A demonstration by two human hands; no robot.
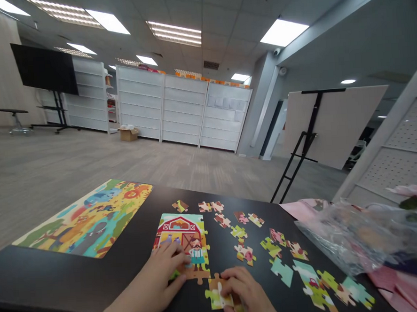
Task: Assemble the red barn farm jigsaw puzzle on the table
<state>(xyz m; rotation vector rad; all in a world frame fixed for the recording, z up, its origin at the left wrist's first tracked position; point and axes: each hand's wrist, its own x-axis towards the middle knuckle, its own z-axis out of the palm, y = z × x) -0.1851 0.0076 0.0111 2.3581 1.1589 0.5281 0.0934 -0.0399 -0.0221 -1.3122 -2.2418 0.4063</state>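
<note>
A partly joined puzzle (179,223) with a red barn and a farmer lies on the black table. My left hand (167,266) rests on its lower left part, fingers spread. Just below the puzzle's lower right corner, my right hand (243,290) has its fingers bent around a green and brown puzzle piece (215,297) with a white shape on it. That piece touches or nearly touches the joined part. Part of it is hidden under the right fingers.
Loose puzzle pieces (239,232) are scattered to the right, with a joined strip (313,286) among them. A finished animal picture (88,220) lies at the left. Clear plastic bags (361,233) and pink cloth (403,290) cover the table's right side.
</note>
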